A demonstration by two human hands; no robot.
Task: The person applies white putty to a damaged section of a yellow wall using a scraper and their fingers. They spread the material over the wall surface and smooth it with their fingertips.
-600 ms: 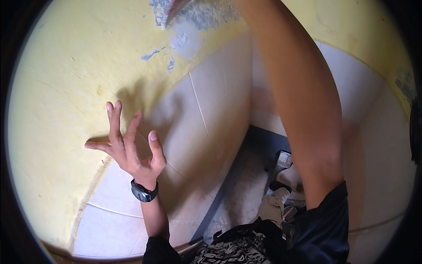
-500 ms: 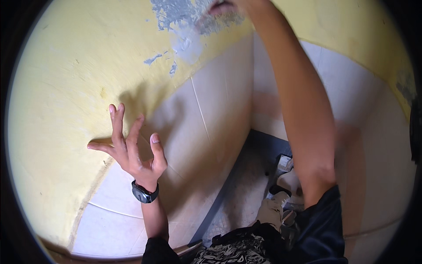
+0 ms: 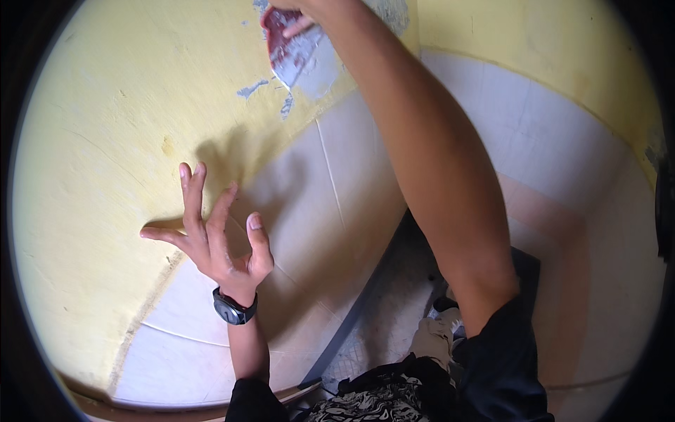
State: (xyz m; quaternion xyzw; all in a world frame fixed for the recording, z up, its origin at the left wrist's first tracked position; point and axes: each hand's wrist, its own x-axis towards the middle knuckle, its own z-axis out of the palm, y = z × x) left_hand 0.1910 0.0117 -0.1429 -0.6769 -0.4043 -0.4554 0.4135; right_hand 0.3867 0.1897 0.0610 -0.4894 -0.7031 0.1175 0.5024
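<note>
My right hand (image 3: 304,11) reaches up to the yellow wall (image 3: 126,155) at the top of view, its fingers closed round a flat red putty spreader (image 3: 280,43). Pale filler coats the spreader's face, and its tip is against or very close to the wall. Fresh pale filler (image 3: 320,74) covers a patch beside it, partly behind the forearm. My left hand (image 3: 223,246) is open with spread fingers and holds nothing. One fingertip seems to touch the wall, and a black watch (image 3: 234,309) is on that wrist.
Pale tiles (image 3: 302,204) line the lower wall and meet another tiled wall (image 3: 548,133) at a corner on the right. A dark skirting strip (image 3: 344,334) runs along the floor. My leg in light trousers (image 3: 430,339) stands below.
My right hand has moved left and slightly down along the wall, and the red spreader now shows clearly. My left hand has stayed nearly in place. The view has shifted slightly.
</note>
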